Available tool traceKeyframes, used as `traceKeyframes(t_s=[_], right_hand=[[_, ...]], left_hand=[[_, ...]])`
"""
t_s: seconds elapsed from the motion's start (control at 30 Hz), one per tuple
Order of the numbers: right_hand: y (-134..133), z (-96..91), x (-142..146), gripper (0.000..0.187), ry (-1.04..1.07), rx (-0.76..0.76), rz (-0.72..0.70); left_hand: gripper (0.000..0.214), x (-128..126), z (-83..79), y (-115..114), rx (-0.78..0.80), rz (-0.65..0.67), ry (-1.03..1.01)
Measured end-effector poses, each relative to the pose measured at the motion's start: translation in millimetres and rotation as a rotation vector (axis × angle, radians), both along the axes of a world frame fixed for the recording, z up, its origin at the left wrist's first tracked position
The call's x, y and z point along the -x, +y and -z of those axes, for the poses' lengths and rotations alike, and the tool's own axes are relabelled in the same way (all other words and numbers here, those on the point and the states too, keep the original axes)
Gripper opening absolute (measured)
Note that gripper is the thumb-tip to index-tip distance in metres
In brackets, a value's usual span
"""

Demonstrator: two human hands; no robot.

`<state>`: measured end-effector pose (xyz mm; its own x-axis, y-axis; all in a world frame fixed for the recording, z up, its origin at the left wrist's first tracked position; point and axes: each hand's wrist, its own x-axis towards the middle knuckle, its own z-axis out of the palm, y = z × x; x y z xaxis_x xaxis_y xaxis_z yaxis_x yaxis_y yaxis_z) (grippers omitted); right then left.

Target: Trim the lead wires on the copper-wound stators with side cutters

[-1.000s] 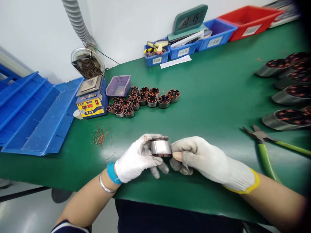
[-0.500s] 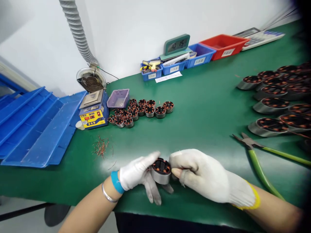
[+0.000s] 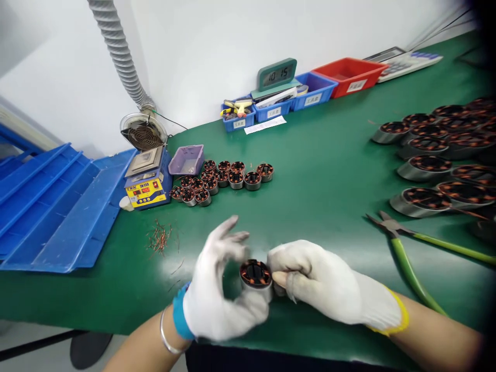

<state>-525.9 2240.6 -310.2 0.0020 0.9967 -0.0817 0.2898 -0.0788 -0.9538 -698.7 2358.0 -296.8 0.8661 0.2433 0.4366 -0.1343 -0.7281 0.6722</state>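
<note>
Many stators (image 3: 222, 178), pliers (image 3: 392, 227) beyond held stator (image 3: 256, 275)

green clock (image 3: 276, 75) reads 10:15; bin labels too small to read.

A single head-worn camera looks forward and down over the green table (image 3: 329, 170), close above the left hand (image 3: 217, 299), right hand (image 3: 318, 281) and stator (image 3: 254, 274) at 6 o'clock; the wall (image 3: 201, 51) lies far at 12 o'clock.
</note>
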Motion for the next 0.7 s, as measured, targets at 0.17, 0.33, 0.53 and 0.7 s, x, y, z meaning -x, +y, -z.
traceKeyframes(t_s=[0.17, 0.33, 0.53, 0.7], right_hand=[[7.8, 6.6, 1.9, 0.03, 0.161, 0.134, 0.1], [13.4, 15.7, -3.5, 0.033, 0.009, 0.11, 0.173], [7.8, 18.0, -14.0, 0.025, -1.046, -0.741, 0.23], [9.7, 22.3, -12.3, 0.025, -1.188, -0.707, 0.129]], left_hand=[[0.037, -12.8, 16.1, 8.8, -0.176, -0.053, 0.06], [0.048, -14.2, 28.2, 16.3, -0.441, -0.224, -0.122], [0.047, -16.4, 34.0, 20.2, -0.337, -0.271, -0.043], [0.054, -18.5, 39.0, 23.7, -0.25, -0.207, 0.103]])
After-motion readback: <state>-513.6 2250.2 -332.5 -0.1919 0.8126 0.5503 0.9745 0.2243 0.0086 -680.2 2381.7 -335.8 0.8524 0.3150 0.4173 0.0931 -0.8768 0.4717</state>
